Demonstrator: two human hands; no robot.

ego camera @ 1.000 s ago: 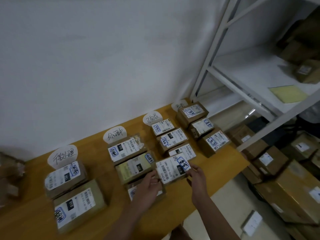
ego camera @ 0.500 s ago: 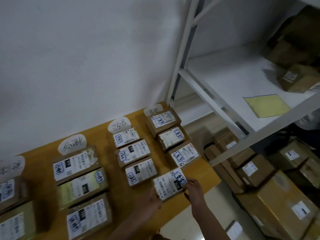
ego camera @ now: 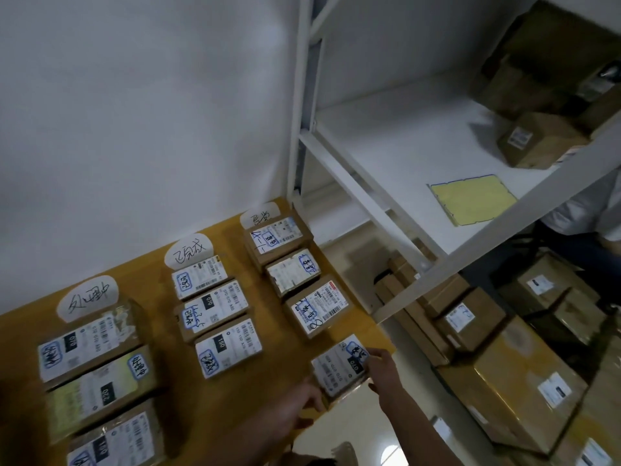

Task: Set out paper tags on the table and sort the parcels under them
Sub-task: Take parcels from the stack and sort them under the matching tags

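A plain white wall (ego camera: 134, 112) backs the orange table (ego camera: 158, 290), with white metal shelving (ego camera: 386, 146) beside it on pale floor (ego camera: 356, 425).

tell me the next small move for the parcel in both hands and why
Probably set the held parcel down flat just below the third parcel of the right-hand column, then let go. The right hand pinches its right edge, the left hand touches its near corner, and it seems to overhang the table edge.

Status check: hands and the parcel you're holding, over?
Right hand pinching parcel at its right edge; left hand at near corner, grip unclear. Parcel at near end of right-hand column, by table edge. Nothing blocking it.
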